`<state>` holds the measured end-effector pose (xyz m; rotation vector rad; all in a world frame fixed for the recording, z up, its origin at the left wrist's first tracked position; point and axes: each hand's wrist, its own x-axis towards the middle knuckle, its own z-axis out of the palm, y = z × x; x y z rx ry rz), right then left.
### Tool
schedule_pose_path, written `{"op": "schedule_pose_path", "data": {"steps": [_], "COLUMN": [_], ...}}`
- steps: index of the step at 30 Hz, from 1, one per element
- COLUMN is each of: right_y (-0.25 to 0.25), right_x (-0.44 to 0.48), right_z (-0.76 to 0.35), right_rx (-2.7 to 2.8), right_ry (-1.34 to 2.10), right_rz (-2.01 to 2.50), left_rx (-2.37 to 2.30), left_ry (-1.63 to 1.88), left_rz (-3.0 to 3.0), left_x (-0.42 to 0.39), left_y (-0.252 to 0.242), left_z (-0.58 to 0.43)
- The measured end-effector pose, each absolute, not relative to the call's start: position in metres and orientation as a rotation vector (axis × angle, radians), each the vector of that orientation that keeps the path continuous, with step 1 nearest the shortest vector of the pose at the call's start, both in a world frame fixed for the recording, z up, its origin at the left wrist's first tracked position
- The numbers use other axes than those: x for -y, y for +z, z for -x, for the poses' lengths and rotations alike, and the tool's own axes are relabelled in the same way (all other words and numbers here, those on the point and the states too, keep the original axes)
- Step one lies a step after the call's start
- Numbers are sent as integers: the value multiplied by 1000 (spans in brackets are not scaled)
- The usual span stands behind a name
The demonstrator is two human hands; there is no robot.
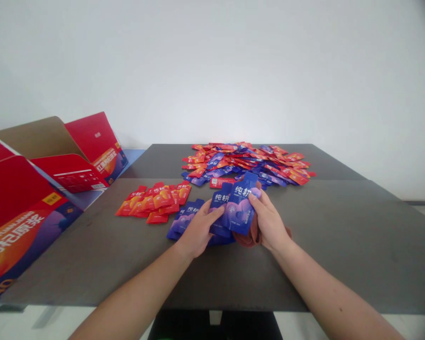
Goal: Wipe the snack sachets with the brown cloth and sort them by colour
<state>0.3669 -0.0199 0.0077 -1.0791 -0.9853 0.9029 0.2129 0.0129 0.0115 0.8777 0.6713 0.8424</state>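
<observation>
My left hand point(198, 230) grips a blue pouch point(219, 200), thumb across its front. In my right hand point(268, 217) is another blue pouch point(241, 203), held upright with the thumb on its right edge and partly overlapping the first one. A brown cloth point(246, 240) shows behind and below the right-hand pouch; whether the right hand also grips it I cannot tell. Several blue pouches point(186, 218) lie on the table beneath and left of my left hand, partly hidden by it. Further left lies a small pile of red-orange pouches point(163, 197).
A large mixed heap of red and blue pouches point(248, 160) lies at the back of the dark table point(340, 236). On the left stand open red cardboard boxes, one near point(17, 226) and one farther back point(71, 172). A white wall point(212, 71) rises behind the table.
</observation>
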Motion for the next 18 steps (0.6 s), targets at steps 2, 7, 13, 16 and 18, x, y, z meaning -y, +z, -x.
{"op": "schedule_pose_path", "data": {"steps": [2,7,13,16,18], "right_y": [7,9,14,6,1], "right_x": [18,15,34,43,40], "right_z": [-366,-370,-382,-372,-365], "right_rx": [979,993,1068,1589,1867], "right_ry": [874,716,83,34,41], "right_rz": [1079,1187,1342,1364,1444], "left_rx": [-666,-685,-772,-747,-732], "left_ry": [832,881,1030,1058,1049], "left_rz": [-919,-1031,-944,-946,-994], "left_x": [-12,-10,-14,-15,-14], "left_y": [11,9,9,9,9], "left_z": [-213,-214,-215,-214,-214]}}
